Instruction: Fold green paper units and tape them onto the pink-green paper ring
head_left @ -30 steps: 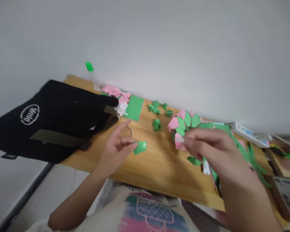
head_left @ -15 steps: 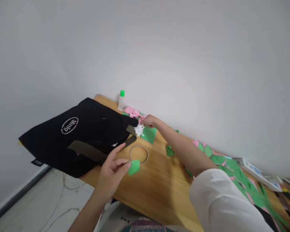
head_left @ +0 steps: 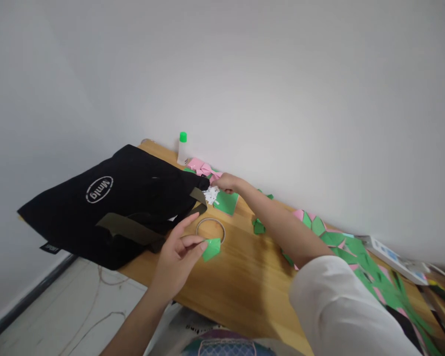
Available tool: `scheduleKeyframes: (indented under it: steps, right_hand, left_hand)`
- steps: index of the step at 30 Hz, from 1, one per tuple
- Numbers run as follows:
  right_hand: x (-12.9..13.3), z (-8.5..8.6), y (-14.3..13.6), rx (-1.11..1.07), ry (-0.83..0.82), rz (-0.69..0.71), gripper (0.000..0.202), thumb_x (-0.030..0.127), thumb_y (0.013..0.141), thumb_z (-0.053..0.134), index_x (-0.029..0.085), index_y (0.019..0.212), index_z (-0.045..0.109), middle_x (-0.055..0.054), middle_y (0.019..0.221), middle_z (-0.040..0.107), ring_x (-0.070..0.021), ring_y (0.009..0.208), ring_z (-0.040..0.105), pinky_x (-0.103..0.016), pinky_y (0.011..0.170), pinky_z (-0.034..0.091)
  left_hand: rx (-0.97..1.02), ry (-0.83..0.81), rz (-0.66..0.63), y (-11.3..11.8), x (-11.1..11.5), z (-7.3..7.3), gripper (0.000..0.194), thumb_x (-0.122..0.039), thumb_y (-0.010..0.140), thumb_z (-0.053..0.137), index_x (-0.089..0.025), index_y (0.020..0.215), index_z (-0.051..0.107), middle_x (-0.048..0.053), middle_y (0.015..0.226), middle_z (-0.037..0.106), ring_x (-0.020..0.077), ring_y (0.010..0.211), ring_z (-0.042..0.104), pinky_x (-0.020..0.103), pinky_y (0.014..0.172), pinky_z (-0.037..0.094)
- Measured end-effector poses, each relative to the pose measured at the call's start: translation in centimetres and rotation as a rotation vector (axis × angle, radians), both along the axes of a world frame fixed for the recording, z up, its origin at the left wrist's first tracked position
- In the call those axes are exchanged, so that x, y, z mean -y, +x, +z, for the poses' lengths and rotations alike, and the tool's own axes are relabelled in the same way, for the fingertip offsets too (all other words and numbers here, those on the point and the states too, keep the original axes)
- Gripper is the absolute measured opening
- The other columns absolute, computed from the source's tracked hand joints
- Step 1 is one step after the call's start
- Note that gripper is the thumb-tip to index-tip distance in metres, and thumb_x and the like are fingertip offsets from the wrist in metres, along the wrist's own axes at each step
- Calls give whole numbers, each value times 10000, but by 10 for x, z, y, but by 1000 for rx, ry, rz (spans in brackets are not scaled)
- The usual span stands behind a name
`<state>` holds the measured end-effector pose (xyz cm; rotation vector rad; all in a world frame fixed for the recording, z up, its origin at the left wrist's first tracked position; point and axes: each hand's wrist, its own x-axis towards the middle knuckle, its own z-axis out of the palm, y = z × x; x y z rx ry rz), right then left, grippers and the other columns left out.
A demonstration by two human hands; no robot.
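Note:
Between thumb and fingers, my left hand [head_left: 183, 254] pinches a small folded green paper piece [head_left: 211, 249] above the table. Just behind that piece lies a thin ring [head_left: 210, 219], flat on the wood. My right hand [head_left: 228, 182] reaches to the far side with its fingers curled down at a heap of white paper scraps [head_left: 211, 196]. Its fingertips are partly hidden, so what they hold cannot be made out. A green paper square [head_left: 227, 201] lies beneath that hand, and folded pink paper [head_left: 204, 168] sits just beyond it.
A black bag [head_left: 141, 183] covers the table's left end. A glue bottle [head_left: 182, 149] with a green cap stands by the wall. Green and pink folded papers [head_left: 356, 252] spread along the right, beside a white power strip [head_left: 395, 259]. A crumpled green piece [head_left: 258, 226] lies mid-table.
My left hand has moved slightly right and up with the green paper piece. My right hand stays at the white scraps. The whole view has shifted a little.

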<state>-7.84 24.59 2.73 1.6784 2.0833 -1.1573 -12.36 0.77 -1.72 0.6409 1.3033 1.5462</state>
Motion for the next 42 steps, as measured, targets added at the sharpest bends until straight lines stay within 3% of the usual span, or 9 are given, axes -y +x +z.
scheduleKeyframes:
  steps: [4,7,9,12,14,20,29,37,42]
  right_hand:
    - [7,18,2,-46,9,91,374,358,928,606,163,1245,567,-98,1249,603,-225,1055,630,-439,878,551]
    - [27,41,18,-109,-11,181,324,388,959,541,96,1016,668,-92,983,680,-176,853,660,-337,767,553]
    - [50,58,42,-176,-45,248,376,373,966,519,100,774,693,-45,716,656,-119,668,617,-248,657,509]
    - [97,78,94,-465,-14,278,299,267,935,541,161,695,685,13,669,652,-68,622,581,-185,619,466]
    - [128,83,129,-706,87,193,260,233,891,558,177,670,683,21,645,653,-75,619,594,-190,604,469]
    - [181,60,199,-1061,151,-180,133,154,828,636,217,830,752,25,673,701,-86,638,651,-200,598,523]
    - [200,42,247,-1256,137,-302,174,118,798,716,268,866,771,22,704,714,-97,640,642,-213,588,536]
    - [202,29,263,-1252,120,-383,154,153,760,768,280,847,764,23,739,714,-111,663,624,-244,606,517]
    - [202,26,271,-1191,182,-391,165,134,764,748,269,858,754,24,755,716,-109,682,634,-240,635,526]
  left_hand:
    - [12,15,-3,0,-4,5,710,-356,741,777,-181,1370,500,11,732,736,158,670,668,236,630,501]
    - [2,90,-53,0,-6,18,678,-326,740,783,-191,1352,525,15,746,752,150,646,674,228,613,515]
    - [-17,178,-87,2,-7,29,618,-301,752,779,-206,1321,559,15,756,760,147,642,685,226,612,533]
    - [-68,296,-110,11,-8,45,431,-255,774,760,-216,1190,656,17,764,766,159,693,719,226,638,566]
    - [-97,325,-151,22,-9,54,311,-235,787,743,-213,1094,697,23,789,773,171,724,736,243,670,591]
    - [-77,326,-353,57,-13,62,110,-193,789,729,-216,896,744,16,819,783,173,743,752,232,663,614]
    - [211,159,-677,93,-27,65,108,-140,783,758,-225,848,776,-28,781,786,103,704,742,127,645,576]
    - [191,68,-729,110,-30,69,159,-97,792,743,-246,834,780,-60,783,776,54,694,716,74,627,544]
    - [-27,123,-685,116,-32,69,195,-61,788,714,-243,831,768,-61,775,775,70,690,721,102,613,555]
